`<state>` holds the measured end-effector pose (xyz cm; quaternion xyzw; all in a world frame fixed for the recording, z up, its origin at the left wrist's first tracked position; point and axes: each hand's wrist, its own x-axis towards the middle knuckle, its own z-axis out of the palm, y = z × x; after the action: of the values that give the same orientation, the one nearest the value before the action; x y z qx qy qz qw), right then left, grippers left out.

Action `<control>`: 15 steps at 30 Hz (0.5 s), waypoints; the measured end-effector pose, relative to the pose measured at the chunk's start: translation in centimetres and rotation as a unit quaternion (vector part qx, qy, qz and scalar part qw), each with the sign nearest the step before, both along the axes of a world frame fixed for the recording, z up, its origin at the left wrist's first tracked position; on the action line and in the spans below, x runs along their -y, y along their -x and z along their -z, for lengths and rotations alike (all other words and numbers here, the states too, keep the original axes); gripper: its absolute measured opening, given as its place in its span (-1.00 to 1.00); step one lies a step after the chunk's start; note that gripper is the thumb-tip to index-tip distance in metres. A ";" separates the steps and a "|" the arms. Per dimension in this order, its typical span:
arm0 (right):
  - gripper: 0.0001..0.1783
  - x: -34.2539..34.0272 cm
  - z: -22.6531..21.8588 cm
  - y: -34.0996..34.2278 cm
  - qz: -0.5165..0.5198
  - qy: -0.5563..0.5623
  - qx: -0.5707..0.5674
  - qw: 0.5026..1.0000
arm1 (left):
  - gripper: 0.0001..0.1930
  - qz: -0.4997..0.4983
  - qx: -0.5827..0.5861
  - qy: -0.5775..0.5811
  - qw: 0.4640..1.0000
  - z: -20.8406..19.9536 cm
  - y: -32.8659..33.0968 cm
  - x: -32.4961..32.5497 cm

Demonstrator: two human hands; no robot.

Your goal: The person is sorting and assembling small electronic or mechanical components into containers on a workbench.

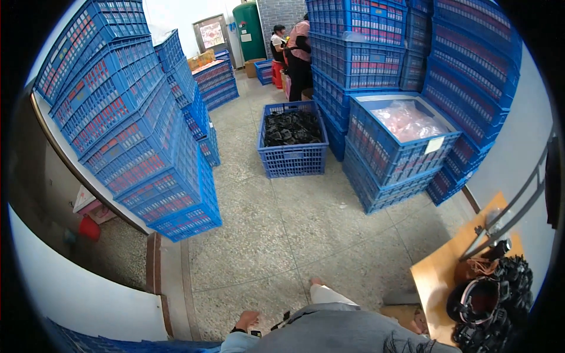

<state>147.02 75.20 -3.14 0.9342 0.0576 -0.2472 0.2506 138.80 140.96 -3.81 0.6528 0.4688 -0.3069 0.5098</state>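
At the lower edge, my left hand (248, 319) hangs over the speckled floor. Its fingers look loose, and nothing shows in them. A dark band is around the wrist, below which a light blue sleeve begins. What appears to be my right hand (419, 323) shows in small part beside the wooden table (426, 282); its fingers are too hidden to read. Ahead on the floor stands a blue crate (293, 162) filled with black parts (291, 128), out of reach of both hands.
Tall stacks of blue crates (126, 117) line the left; more crates (359, 59) rise on the right. One crate (391, 165) holds clear bags (409, 120). Black pieces (512, 288) lie on the table. Two people (298, 53) stand at the back near a green tank (249, 32).
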 end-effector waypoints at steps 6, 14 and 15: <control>-0.81 -12.8 0.9 -15.2 -0.155 -0.014 -0.216 0.964 | -0.72 -0.198 -0.002 -0.059 0.978 4.4 -2.0 -10.8; -0.73 -38.5 8.8 -46.1 -0.117 -0.308 0.041 0.943 | -0.72 0.253 0.000 -0.193 0.948 14.4 6.1 -22.2; -0.71 -42.6 9.1 -49.3 -0.175 -0.322 0.029 0.930 | -0.72 0.250 0.000 -0.182 0.951 14.7 5.6 -22.2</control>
<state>196.28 117.77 -12.22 0.9466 0.2892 -0.1408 -0.0227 133.15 163.16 -18.46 0.8309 0.3384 -0.3339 0.2890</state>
